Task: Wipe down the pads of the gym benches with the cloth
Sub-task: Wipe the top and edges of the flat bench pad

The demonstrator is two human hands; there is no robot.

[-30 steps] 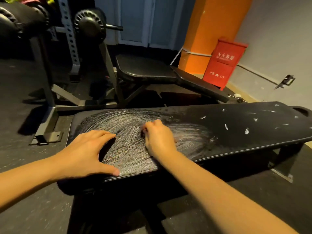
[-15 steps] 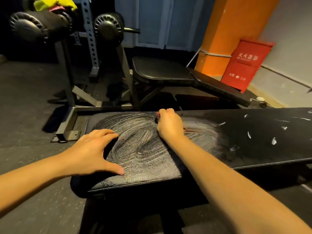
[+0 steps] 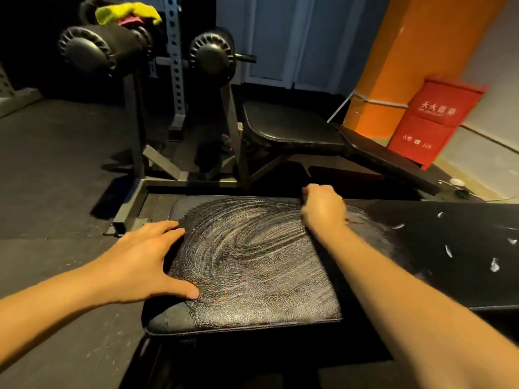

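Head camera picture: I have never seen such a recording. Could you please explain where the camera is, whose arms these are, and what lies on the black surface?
There is no machine here. A person wears one wide camera on the head, so you look down along their own two bare arms. The black surface is the pad of a gym bench, covered with pale swirling wipe streaks. Farther right on it lie small white flecks. The left hand rests open on the pad's left end, thumb on top. The right hand is at the far edge, its fingers curled, most likely round the cloth, which the hand hides. Behind stand a second bench and a red box.
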